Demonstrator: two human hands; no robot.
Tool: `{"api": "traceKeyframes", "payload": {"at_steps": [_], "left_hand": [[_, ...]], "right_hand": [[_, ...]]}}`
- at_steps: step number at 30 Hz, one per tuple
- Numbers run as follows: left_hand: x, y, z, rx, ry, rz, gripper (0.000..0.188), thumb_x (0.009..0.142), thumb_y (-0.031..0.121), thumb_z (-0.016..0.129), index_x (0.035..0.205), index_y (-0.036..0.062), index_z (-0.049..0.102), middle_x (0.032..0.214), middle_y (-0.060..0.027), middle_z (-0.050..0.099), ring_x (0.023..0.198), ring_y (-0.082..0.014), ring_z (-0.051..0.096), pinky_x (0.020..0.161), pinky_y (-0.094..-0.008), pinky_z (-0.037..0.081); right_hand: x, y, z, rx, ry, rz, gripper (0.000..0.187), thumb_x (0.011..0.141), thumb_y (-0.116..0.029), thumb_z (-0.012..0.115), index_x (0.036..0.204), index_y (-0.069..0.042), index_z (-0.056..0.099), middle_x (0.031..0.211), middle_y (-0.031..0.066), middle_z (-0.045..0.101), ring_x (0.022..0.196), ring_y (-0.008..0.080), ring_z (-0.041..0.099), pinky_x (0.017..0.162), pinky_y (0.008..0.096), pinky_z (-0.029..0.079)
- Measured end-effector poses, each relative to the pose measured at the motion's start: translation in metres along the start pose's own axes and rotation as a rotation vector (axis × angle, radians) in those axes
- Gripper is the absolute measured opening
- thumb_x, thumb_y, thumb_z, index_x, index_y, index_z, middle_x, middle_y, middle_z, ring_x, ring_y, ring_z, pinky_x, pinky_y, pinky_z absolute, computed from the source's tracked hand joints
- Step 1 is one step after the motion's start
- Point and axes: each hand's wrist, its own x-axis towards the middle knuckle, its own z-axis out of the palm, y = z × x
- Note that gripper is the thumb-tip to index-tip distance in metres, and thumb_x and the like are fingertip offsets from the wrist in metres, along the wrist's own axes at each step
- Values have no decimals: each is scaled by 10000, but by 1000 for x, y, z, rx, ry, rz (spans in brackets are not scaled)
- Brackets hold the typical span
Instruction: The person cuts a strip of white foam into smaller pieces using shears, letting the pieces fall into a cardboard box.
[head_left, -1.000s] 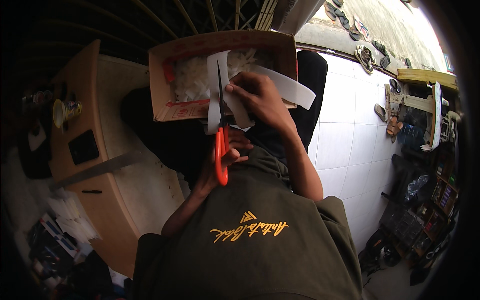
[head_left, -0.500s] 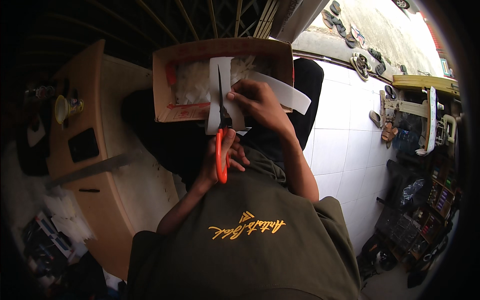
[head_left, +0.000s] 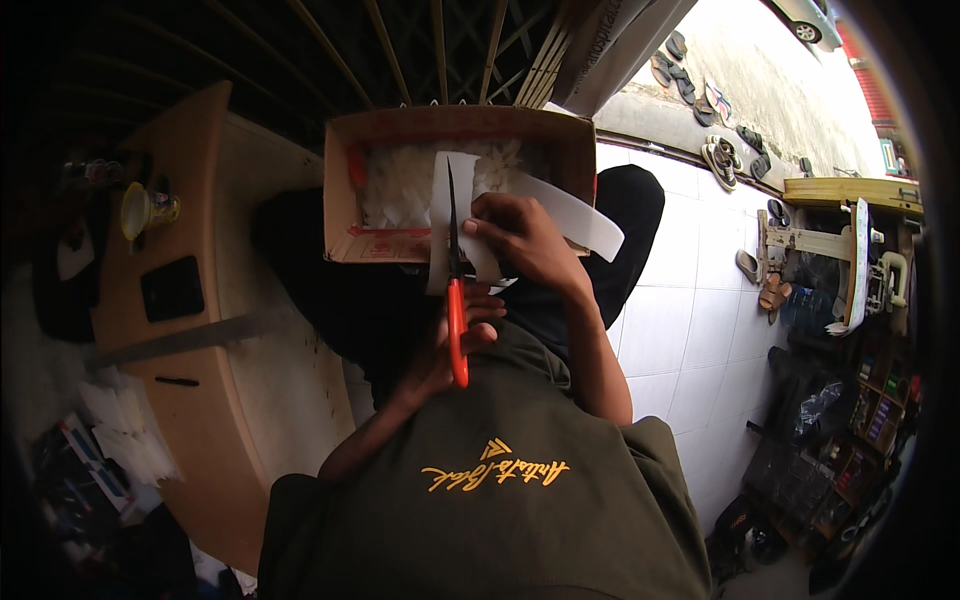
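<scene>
My left hand point(head_left: 432, 352) is closed around scissors point(head_left: 458, 335) with an orange handle and dark blades pointing away from me. The blades lie along a wide white strip point(head_left: 440, 192), close to its edge. My right hand point(head_left: 530, 242) pinches that strip between thumb and fingers, and a long curved tail point(head_left: 585, 222) of white strip extends to its right. Below both, a cardboard box point(head_left: 338, 195) sits at my lap, holding many small white cut pieces point(head_left: 395, 180). Whether the blades are parted cannot be made out, as they appear edge-on.
At left stands a wooden cabinet point(head_left: 235, 430) with a yellow cup point(head_left: 137, 210) and a dark flat object point(head_left: 172, 289) on it. A folding metal gate point(head_left: 440, 50) rises ahead. Sandals point(head_left: 718, 160) line the threshold at right, above white floor tiles point(head_left: 690, 270).
The scissors have turned in my left hand, so the orange handle now shows edge-on. The left fingers have shifted behind it. The whole view has moved, putting box and hands slightly lower and further right.
</scene>
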Motion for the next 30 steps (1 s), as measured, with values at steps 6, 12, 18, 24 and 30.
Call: {"api": "traceKeyframes", "payload": {"at_steps": [6, 12, 18, 24, 30], "left_hand": [[3, 9, 3, -88, 52, -164, 684, 892, 484, 668, 1283, -12, 405, 1150, -171, 573, 1033, -249, 646, 762, -387, 589], [6, 24, 8, -68, 162, -305, 531, 964, 522, 527, 981, -6, 467, 716, -139, 608, 665, -263, 703, 500, -327, 590], [6, 26, 2, 17, 125, -358, 573, 964, 577, 471, 958, 4, 483, 651, -145, 596, 605, -303, 694, 471, -351, 584], [4, 25, 7, -69, 116, -199, 645, 922, 539, 585, 1126, -54, 434, 936, -216, 620, 789, -302, 710, 535, -378, 619], [1, 18, 7, -6, 62, -112, 696, 912, 548, 596, 1213, -45, 391, 1052, -237, 602, 784, -265, 688, 553, -366, 621]], "right_hand": [[-3, 3, -2, -10, -28, -4, 288, 875, -224, 666, 953, 53, 654, 838, 208, 665, 758, 328, 639, 723, 387, 482], [-6, 2, -2, 94, -101, 97, 310, 894, -269, 675, 933, 37, 657, 778, 151, 648, 707, 217, 595, 691, 357, 472], [-1, 4, 5, 227, 44, 127, 288, 916, -256, 687, 985, 19, 637, 734, 11, 586, 623, 66, 487, 546, 256, 415], [2, 2, 6, 110, 125, 35, 279, 880, -231, 715, 917, 35, 641, 692, 36, 582, 616, 78, 483, 561, 270, 418], [1, 2, -1, 11, -22, 31, 270, 884, -233, 690, 860, 30, 634, 663, 57, 544, 631, 106, 480, 597, 301, 425]]}}
